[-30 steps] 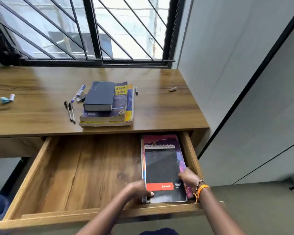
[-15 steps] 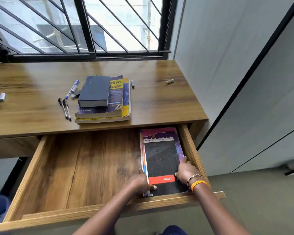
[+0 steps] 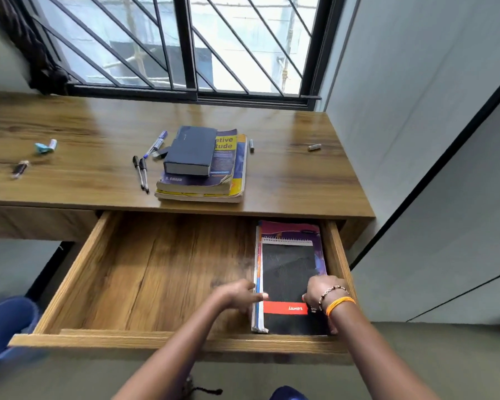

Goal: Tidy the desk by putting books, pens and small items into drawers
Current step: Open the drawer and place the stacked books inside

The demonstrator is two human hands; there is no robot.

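Some of the job is done. A few notebooks lie in the open drawer, on its right side. Your left hand touches their left edge with straight fingers. Your right hand rests on top; its grip is too blurry to tell. Still on the table: a stack of books, some pens and small bits. Those go in next, I think.
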